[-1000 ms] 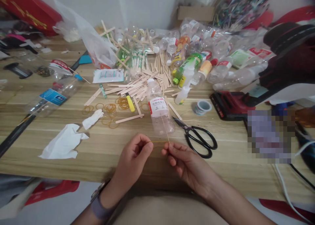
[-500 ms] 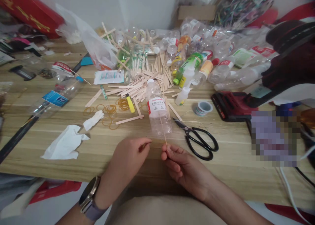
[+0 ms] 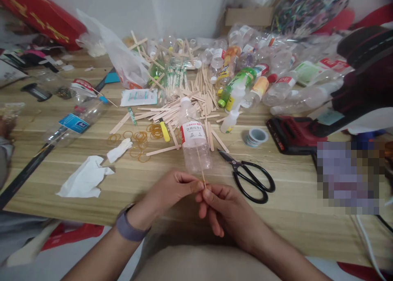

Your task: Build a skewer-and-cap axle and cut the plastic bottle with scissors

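A thin wooden stick (image 3: 204, 177) runs from my fingertips toward a clear plastic bottle (image 3: 198, 155) with a red and white label. Its far part overlaps the lower bottle; whether it passes inside or above, I cannot tell. My right hand (image 3: 224, 205) pinches the stick's near end between thumb and index finger, the other fingers loosely curled. Thumb and fingers of my left hand (image 3: 178, 189) close on the same end, touching the right fingertips. The bottle's white cap points away from me. Black-handled scissors (image 3: 250, 175) lie right of the bottle.
Flat wooden sticks (image 3: 172, 113) are heaped behind the bottle, with many plastic bottles (image 3: 276, 80) at the back right. Rubber bands (image 3: 139, 139), a yellow-handled tool (image 3: 165, 131) and crumpled tissue (image 3: 87, 176) lie left. A spool (image 3: 255, 137) and a red-black power tool (image 3: 294, 135) stand right.
My left hand has moved right and turned, bringing its fingers onto the stick's near end beside my right fingertips. The right hand keeps its pinch. The view has shifted slightly.
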`<state>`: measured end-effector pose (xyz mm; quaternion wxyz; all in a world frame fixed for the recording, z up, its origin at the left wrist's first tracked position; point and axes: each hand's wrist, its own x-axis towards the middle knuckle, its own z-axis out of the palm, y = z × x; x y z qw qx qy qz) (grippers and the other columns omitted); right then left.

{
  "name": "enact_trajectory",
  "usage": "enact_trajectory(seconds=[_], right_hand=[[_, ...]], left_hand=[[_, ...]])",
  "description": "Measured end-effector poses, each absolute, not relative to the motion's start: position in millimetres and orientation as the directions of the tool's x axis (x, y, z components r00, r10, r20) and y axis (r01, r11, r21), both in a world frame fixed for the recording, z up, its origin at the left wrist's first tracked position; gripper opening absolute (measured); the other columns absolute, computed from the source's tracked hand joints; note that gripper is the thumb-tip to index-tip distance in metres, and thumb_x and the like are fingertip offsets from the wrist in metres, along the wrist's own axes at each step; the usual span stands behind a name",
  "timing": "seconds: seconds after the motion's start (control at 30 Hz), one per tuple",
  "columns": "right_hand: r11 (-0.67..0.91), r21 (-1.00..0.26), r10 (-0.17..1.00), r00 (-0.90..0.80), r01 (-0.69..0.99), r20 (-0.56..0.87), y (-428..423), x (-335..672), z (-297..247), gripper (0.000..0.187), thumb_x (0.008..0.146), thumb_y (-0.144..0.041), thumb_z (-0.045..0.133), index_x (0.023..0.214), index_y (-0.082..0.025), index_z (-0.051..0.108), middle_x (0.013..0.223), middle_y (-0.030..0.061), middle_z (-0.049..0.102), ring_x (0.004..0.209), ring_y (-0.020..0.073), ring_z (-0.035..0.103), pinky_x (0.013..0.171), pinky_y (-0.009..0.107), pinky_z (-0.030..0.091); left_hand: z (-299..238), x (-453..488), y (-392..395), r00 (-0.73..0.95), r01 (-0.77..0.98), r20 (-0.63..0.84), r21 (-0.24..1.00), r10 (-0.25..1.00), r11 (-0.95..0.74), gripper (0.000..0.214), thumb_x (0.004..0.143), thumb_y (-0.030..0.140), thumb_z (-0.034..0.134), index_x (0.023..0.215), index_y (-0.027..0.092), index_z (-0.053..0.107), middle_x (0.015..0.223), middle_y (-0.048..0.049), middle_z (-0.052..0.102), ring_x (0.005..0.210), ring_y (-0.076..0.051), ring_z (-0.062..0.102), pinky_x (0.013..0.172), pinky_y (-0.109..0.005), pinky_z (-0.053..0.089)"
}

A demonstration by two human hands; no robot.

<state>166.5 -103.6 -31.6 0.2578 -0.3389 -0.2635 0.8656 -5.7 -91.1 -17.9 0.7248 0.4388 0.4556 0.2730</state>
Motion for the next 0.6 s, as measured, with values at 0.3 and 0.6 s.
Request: enact_trajectory(seconds=[0.3, 0.6], right_hand=[[-0.716, -0.66, 0.61, -0.663, -0.227, -0.433, -105, 162, -33, 0.049, 0.069, -0.056, 0.082, 0.075, -0.012, 0.061, 0.059, -0.0013, 0.064, 0.034, 0.0043, 0.05, 0.031, 0.012, 0.032], [-0.886, -0.143, 0.444, -0.718, -0.441, -0.536, -111, 164, -31, 0.038, 0.064, -0.029, 0.093, 0.084, -0.01, 0.068, 0.08, 0.003, 0.071, 0.057, 0.0042, 0.062, 0.055, 0.014, 0.054]], left_hand=[[-12, 12, -104, 0.357, -0.264, -0.538, 0.727, 0.764, 0.634, 0.035, 0.065, 0.046, 0.081, 0.059, 0.017, 0.06, 0.046, 0.0057, 0.049, 0.042, -0.01, 0.05, 0.048, -0.023, 0.036], [-15, 15, -105, 0.309, -0.338, -0.504, 0.734, 0.806, 0.589, 0.036, 0.066, 0.043, 0.083, 0.06, 0.014, 0.063, 0.052, 0.0048, 0.05, 0.047, -0.005, 0.038, 0.049, -0.019, 0.031]])
